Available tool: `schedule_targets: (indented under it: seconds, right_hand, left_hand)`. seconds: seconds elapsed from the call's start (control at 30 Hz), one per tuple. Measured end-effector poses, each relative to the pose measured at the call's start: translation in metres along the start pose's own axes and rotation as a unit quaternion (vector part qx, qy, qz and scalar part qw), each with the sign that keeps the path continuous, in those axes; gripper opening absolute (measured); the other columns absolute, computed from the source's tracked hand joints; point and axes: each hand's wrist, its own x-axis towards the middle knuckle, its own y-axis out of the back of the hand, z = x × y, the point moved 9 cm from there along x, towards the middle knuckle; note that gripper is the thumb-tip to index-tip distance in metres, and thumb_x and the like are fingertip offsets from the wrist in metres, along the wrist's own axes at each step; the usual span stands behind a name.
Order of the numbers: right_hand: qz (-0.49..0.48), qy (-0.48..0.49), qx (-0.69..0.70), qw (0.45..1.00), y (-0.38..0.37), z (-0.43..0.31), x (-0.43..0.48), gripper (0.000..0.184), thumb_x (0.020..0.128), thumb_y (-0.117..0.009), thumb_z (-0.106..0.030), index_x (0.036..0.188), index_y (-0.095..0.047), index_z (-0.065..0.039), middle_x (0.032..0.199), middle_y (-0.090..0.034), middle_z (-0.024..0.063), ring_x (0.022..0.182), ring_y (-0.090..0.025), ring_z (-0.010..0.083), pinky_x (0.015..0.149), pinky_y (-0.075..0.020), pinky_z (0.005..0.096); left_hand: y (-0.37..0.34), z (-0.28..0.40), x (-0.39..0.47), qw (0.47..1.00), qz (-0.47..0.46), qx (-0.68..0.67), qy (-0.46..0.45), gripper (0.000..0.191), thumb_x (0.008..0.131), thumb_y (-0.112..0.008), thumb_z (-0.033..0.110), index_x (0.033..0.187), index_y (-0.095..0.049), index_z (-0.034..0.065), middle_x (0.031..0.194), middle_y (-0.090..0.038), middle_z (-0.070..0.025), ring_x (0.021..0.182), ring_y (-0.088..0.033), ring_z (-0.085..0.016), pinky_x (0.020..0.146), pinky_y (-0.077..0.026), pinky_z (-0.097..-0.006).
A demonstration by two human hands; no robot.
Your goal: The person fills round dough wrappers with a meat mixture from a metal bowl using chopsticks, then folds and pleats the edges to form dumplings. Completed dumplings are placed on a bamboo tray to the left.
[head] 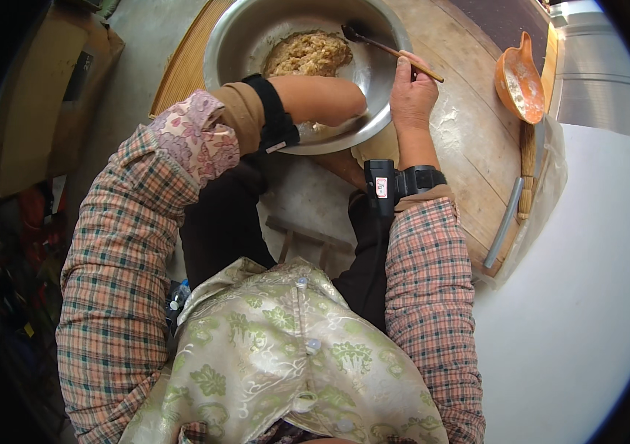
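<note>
A wide steel bowl holds a lump of pale brown, coarse, minced-looking mixture. My left forearm reaches across the bowl's near part. The rounded end that shows of my left hand is low over the bowl's near right inside, its fingers hidden. At the bowl's right rim, my right hand pinches the thin wooden handle of a utensil. Its dark head, perhaps a spoon or brush, lies over the bowl's inner wall, right of the mixture.
A round wooden board dusted with white powder extends to the right. It bears an orange gourd-shaped scoop with white powder, a straw brush and a grey tube-like rod. A ribbed wooden tray is left of the bowl; a cardboard box stands further left.
</note>
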Motion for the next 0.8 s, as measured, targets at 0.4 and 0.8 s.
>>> schedule_targets:
  seconds: [0.4, 0.8]
  right_hand:
    - [-0.010, -0.035, 0.038, 0.999, -0.001, 0.009, 0.002, 0.017, 0.085, -0.061, -0.017, 0.092, -0.066, -0.003, 0.077, -0.065, 0.0076, 0.070, -0.061, 0.0170, 0.068, -0.0491, 0.0291]
    - [0.018, -0.104, 0.007, 0.994, 0.003, 0.012, 0.001, 0.030, 0.076, -0.067, -0.024, 0.097, -0.063, -0.003, 0.090, -0.066, 0.0133, 0.082, -0.063, 0.0242, 0.077, -0.0489, 0.0329]
  left_hand:
    - [0.019, -0.050, -0.086, 0.979, 0.055, -0.179, 0.077, 0.019, 0.087, -0.052, 0.009, 0.102, -0.062, 0.0019, 0.080, -0.064, -0.0089, 0.071, -0.059, -0.020, 0.066, -0.048, -0.0322]
    - [0.070, -0.150, -0.182, 0.614, 0.354, -0.703, 0.056, 0.034, 0.091, -0.050, 0.009, 0.123, -0.049, -0.0028, 0.115, -0.059, -0.0121, 0.103, -0.061, -0.021, 0.092, -0.049, -0.0362]
